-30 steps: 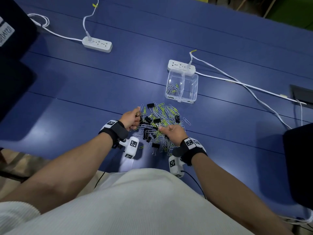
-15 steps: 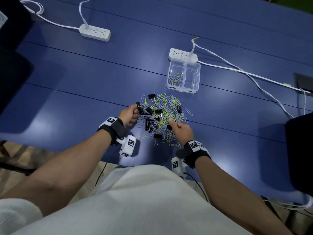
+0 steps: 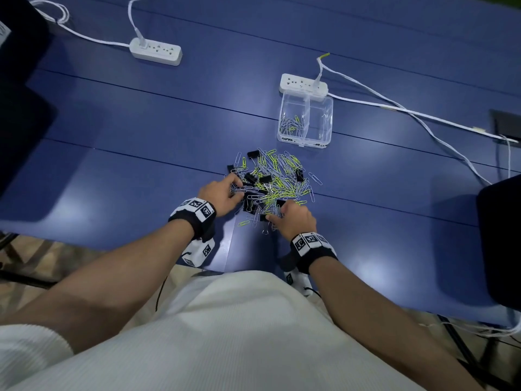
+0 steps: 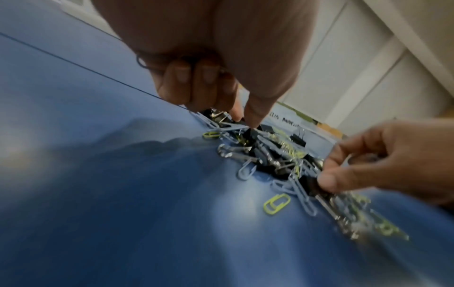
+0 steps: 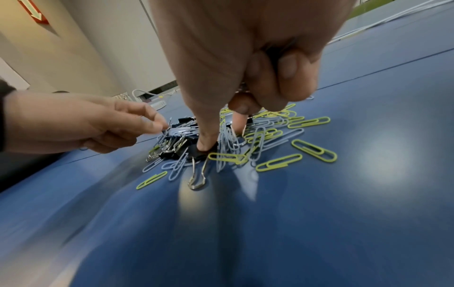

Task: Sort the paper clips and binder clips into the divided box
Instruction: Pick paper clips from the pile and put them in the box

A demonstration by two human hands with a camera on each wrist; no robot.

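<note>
two white power strips [image 3: 156, 51] [image 3: 303, 86] with cords lie on the blue table [image 3: 141, 142].

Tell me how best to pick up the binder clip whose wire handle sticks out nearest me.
Pinch its silver wire handle from the near side: that loop juts onto bare table, clear of the pile, while the black body sits tangled among paper clips.

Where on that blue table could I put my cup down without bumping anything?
Bare table lies left of the pile, below the left strip. It is crowded between pile and box, and cords cross the right.
</note>
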